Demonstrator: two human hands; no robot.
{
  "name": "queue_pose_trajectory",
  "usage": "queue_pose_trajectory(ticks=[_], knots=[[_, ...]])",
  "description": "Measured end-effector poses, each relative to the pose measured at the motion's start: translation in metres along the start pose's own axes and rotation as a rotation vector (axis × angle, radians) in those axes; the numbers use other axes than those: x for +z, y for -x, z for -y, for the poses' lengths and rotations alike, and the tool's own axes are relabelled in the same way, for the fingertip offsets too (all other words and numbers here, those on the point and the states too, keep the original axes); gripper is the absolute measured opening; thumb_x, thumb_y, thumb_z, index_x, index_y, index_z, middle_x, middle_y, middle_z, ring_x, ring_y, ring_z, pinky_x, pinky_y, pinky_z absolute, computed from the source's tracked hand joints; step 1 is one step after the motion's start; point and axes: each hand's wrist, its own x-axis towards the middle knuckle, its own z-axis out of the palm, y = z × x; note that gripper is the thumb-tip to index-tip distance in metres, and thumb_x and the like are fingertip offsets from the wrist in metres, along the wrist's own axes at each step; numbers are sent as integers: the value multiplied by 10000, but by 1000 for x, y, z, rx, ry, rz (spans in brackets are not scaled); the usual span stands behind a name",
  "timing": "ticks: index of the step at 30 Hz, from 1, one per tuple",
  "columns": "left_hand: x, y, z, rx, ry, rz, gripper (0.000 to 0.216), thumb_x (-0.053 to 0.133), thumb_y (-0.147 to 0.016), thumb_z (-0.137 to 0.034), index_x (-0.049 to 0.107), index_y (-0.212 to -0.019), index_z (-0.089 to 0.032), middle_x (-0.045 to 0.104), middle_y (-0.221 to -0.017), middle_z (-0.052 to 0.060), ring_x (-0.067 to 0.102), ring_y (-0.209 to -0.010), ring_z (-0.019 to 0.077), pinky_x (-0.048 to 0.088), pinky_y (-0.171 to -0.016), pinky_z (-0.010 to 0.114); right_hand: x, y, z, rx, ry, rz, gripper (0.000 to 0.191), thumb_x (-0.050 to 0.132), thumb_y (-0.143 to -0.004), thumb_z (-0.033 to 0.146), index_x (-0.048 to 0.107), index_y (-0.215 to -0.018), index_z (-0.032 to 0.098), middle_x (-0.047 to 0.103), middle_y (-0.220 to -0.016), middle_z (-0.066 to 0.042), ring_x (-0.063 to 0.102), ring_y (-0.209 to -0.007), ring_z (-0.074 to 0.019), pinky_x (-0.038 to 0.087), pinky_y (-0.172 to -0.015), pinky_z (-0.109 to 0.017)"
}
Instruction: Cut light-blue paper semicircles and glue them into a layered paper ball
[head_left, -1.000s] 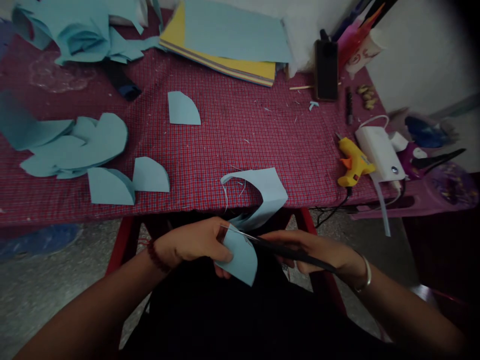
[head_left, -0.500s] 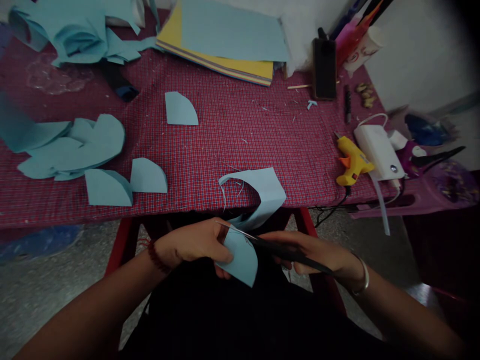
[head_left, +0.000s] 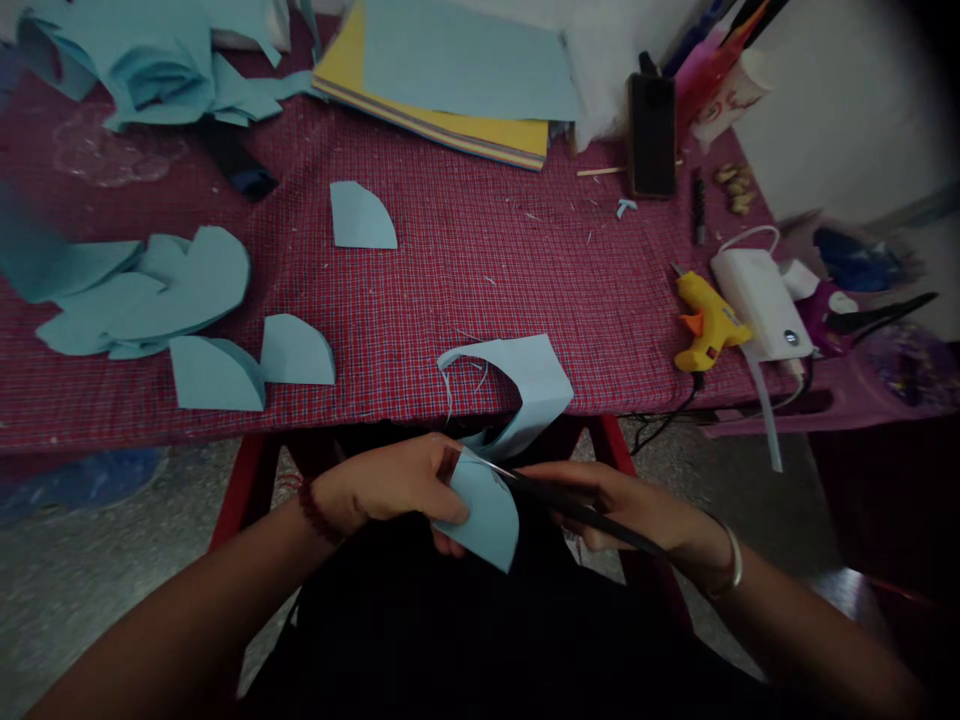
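My left hand pinches a light blue quarter-circle of paper between thumb and fingers, above my lap. Wrapped round dark-handled scissors is my right hand; the blades lie along the paper's upper edge. Just beyond both hands, a curved blue paper offcut hangs over the table edge. On the cloth lie more cut pieces: a single quarter-circle, another quarter-circle and a folded-looking quarter piece. A heap of rounded blue pieces is at the left.
A checked red cloth covers the table. At the back are stacked coloured sheets and crumpled blue paper. To the right sit a black phone-like device, a yellow glue gun and a white box with a cable.
The scissor handles have closed together somewhat, and the quarter-circle in my left hand has shifted slightly to the right. The pieces on the table stay where they were.
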Motion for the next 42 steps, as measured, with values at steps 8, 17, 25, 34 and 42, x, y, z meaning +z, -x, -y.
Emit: queue_pose_trajectory(ticks=[8, 17, 25, 34, 42], knots=[[-1, 0, -3, -17, -38, 2, 166, 623, -622, -125, 672, -779, -142, 698, -609, -5, 634, -488, 122, 497, -448, 189, -2, 4, 1, 23, 30, -47, 714, 769, -762, 427, 503, -1396, 231, 626, -1240, -93, 608, -1019, -203, 473, -928, -370], [-2, 2, -9, -51, -54, 10, 193, 594, -637, -70, 669, -797, -146, 705, -639, -17, 632, -483, 105, 486, -430, 165, -8, 8, 15, 55, 120, -25, 645, 738, -797, 394, 521, -1387, 249, 562, -1365, -97, 543, -1209, -256, 413, -1015, -410], [-5, 1, -10, -61, -94, 43, 225, 571, -644, -68, 679, -823, -151, 690, -621, -23, 636, -501, 110, 495, -442, 167, -15, 7, 23, 64, 254, -13, 740, 724, -758, 559, 536, -1377, 200, 646, -1133, -84, 589, -919, -190, 477, -773, -311], [-3, 1, -14, -92, -142, 37, 231, 560, -625, -79, 673, -815, -147, 694, -628, -17, 637, -513, 117, 495, -458, 181, -19, 8, 21, 63, 308, 2, 731, 695, -777, 576, 533, -1385, 204, 639, -1013, -66, 571, -848, -176, 483, -710, -291], [-3, 3, -15, -101, -135, 2, 243, 590, -610, -121, 665, -840, -144, 696, -676, -8, 632, -517, 118, 500, -468, 198, -15, 16, 28, 17, 268, -100, 624, 707, -813, 473, 551, -1360, 215, 626, -835, -17, 526, -648, -107, 433, -560, -223]])
